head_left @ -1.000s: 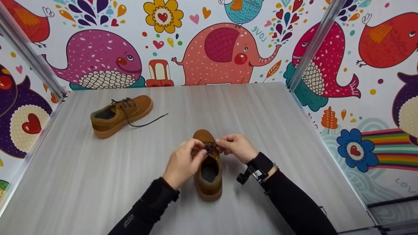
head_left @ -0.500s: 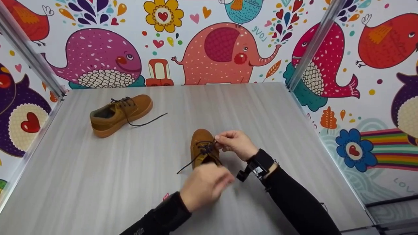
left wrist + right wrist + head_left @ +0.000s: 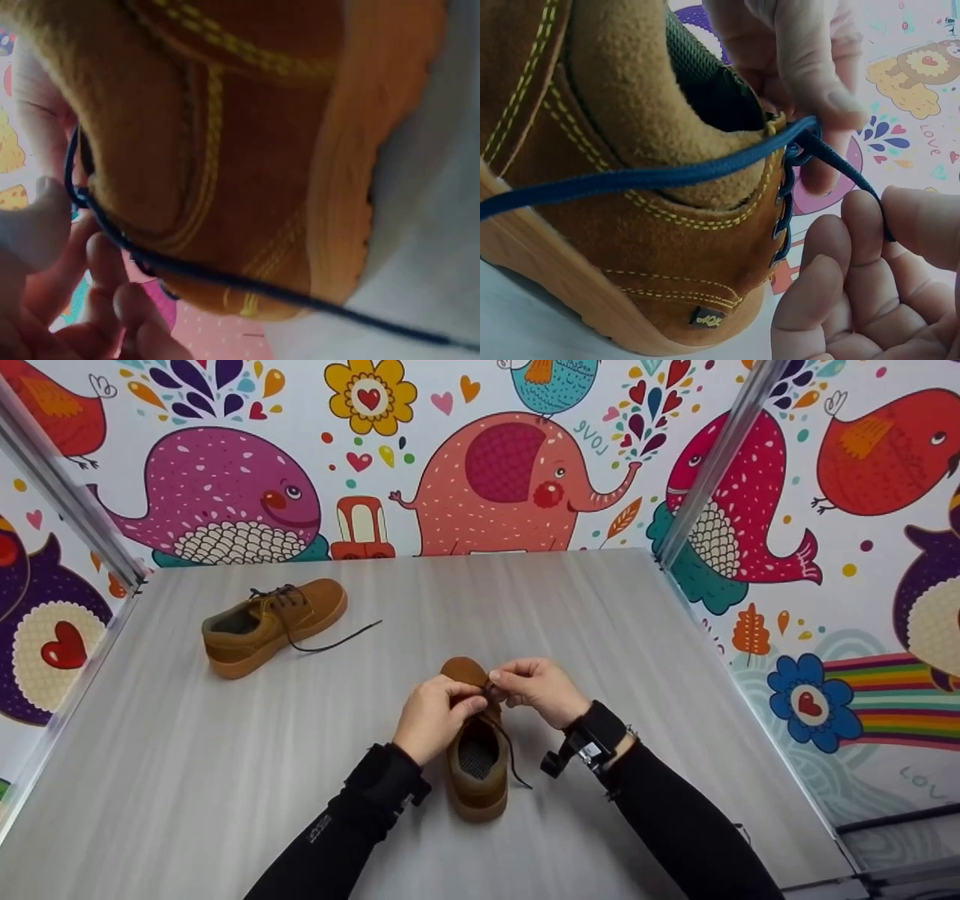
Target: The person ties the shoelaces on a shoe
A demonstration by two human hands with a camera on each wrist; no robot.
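Upright on the table stands a brown shoe [image 3: 478, 801] with its toe pointing away, between both hands. Its dark blue shoelace [image 3: 652, 178] is threaded through the eyelets, and one long end trails over the shoe's right side. My right hand [image 3: 544, 694] pinches the other part of the lace between thumb and forefinger, drawn taut to the right of the tongue. My left hand [image 3: 435, 716] reaches across the laces from the left. Its thumb and fingers pinch the lace at the crossing, seen close up in the right wrist view, partly covering it.
The matching brown shoe [image 3: 277, 622] lies farther back on the left, one loose lace end [image 3: 337, 645] stretched over the table [image 3: 600, 622]. Walls with cartoon animals [image 3: 495, 495] and metal corner posts [image 3: 720, 465] bound the table's back and sides.
My left hand swept back over the shoe's opening, then returned to the laces. A lace end that lay to the left now hangs on the right side. My right hand keeps its pinch.
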